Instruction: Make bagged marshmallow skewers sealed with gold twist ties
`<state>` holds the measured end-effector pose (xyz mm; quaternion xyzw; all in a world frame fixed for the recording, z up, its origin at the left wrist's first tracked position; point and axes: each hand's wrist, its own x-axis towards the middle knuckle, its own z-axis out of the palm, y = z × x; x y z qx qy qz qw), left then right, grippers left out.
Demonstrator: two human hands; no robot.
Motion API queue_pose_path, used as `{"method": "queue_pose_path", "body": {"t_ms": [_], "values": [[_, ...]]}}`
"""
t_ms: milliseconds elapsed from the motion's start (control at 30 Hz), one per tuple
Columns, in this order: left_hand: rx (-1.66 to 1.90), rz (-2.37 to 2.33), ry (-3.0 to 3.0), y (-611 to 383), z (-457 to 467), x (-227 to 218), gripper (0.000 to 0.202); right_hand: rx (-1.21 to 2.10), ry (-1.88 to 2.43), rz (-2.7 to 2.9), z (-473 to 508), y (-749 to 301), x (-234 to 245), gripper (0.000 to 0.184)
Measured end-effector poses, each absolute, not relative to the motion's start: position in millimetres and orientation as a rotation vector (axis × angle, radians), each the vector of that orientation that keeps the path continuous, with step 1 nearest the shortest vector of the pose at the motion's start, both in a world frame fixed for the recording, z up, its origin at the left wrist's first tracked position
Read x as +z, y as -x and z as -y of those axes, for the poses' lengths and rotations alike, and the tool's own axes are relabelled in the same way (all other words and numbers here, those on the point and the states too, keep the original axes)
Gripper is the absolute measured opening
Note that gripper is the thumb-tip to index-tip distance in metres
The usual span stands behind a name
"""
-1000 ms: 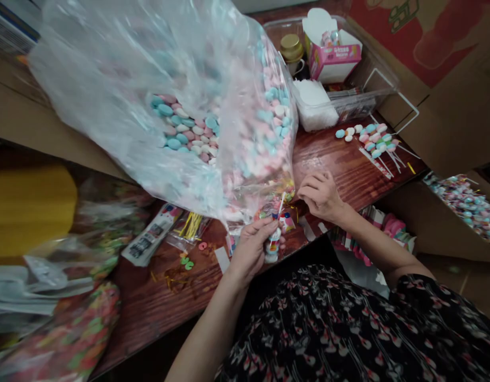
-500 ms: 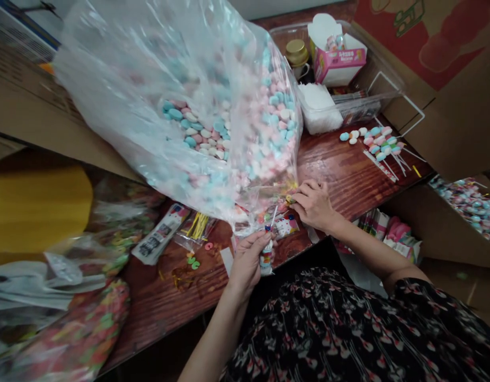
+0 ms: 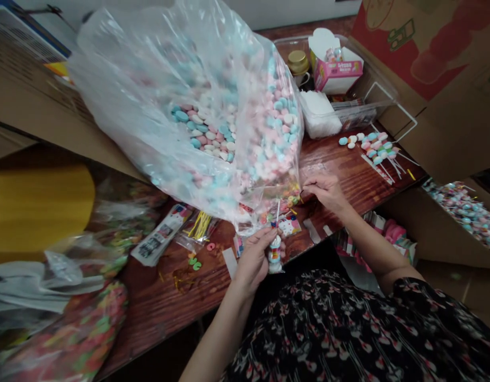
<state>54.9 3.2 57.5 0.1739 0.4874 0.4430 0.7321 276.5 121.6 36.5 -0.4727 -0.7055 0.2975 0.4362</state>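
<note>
**Left hand (image 3: pixel 253 260) clamped on a candy stick (image 3: pixel 274 254), right hand (image 3: pixel 324 192) well apart**
I see right fingertips (image 3: pixel 306 185) pinched by the neck of the plastic candy bag (image 3: pixel 181 116), above the wooden surface (image 3: pixel 169 313); pinching what, I can't tell.

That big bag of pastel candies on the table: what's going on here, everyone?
A person at a wooden table grips a candy stick in the left hand, just below a large clear plastic bag of pink, blue and white candies that leans over the table. The right hand is close to the bag's lower edge. More candy sticks lie on the table beyond, near a clear plastic tub.
</note>
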Motion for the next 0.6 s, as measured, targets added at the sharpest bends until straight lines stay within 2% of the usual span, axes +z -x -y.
{"method": "queue_pose_path", "body": {"t_ms": [200,433,600], "values": [[0.979,-0.980,-0.474,-79.0,-31.8,59.0,0.027,0.841,1.145,1.420,-99.0,-289.4,43.9,0.009],[0.938,-0.900,-0.436,-101.9,-38.0,66.1,0.027,0.815,1.011,1.500,-65.6,-276.9,42.1,0.010],[0.861,-1.037,-0.859,-84.8,-25.9,69.4,0.020,1.143,0.859,1.572,-60.1,-281.1,42.5,0.014]]}}
